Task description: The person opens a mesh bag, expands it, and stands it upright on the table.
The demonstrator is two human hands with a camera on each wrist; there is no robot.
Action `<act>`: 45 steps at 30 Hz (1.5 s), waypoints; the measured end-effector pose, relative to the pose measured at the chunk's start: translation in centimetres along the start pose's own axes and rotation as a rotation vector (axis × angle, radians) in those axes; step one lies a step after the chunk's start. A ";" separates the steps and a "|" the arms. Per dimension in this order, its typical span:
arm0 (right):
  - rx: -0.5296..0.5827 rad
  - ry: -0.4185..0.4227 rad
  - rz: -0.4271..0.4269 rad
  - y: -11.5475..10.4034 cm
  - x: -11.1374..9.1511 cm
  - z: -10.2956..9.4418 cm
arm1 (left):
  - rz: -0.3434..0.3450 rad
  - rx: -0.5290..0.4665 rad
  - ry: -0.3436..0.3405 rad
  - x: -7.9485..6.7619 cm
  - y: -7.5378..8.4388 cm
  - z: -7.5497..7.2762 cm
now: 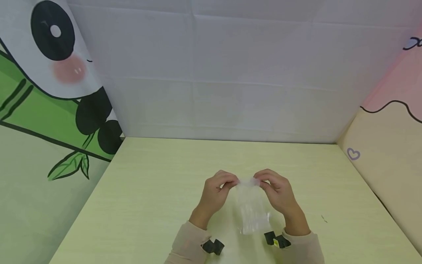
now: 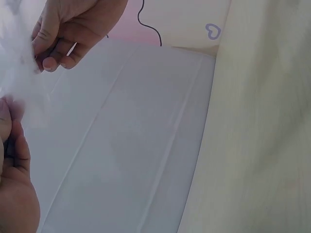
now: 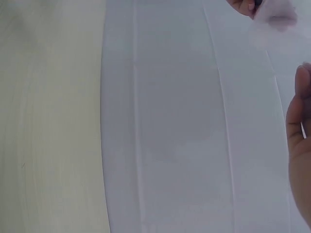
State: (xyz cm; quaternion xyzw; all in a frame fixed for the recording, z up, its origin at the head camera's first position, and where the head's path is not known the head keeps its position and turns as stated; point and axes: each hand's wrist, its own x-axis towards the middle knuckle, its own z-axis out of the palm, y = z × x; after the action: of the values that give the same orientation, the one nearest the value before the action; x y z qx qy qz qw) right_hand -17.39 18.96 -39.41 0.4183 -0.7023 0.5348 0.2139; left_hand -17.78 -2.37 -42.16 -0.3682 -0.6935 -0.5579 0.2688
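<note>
A clear plastic bag (image 1: 252, 211) hangs between my two hands over the table, its lower end toward me. At its upper left corner my left hand (image 1: 215, 191) pinches the edge between thumb and fingers. The upper right corner is pinched by my right hand (image 1: 278, 191) in the same manner. In the left wrist view the bag's film (image 2: 22, 58) is blurred and see-through, stretching between the two hands. From the right wrist, only part of the film (image 3: 277, 26) shows at the top right corner, with the right hand (image 3: 301, 121) cut off by the frame edge.
The pale yellow table (image 1: 158, 190) extends around the hands, with a small dark mark (image 1: 324, 219) on its right side. A white panel (image 1: 230, 73) stands behind it. Walls with cartoon pictures flank both sides. Black straps (image 1: 212, 246) sit at both sleeve cuffs.
</note>
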 end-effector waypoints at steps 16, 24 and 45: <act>0.024 -0.061 -0.096 0.2 0.1 0.1 | -0.188 -0.150 -0.081 0.2 1.1 -0.2; 0.025 -0.080 -0.183 0.7 0.1 0.5 | -0.231 -0.164 -0.187 0.2 1.7 -0.3; -0.052 -0.126 -0.159 0.0 0.1 0.3 | -0.170 -0.286 -0.205 0.3 1.6 -0.7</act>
State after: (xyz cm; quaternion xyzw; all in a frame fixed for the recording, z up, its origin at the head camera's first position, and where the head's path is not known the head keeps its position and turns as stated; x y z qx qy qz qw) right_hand -17.37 18.68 -39.42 0.4999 -0.6924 0.4705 0.2220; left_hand -16.67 -2.84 -40.88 -0.3975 -0.6595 -0.6311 0.0935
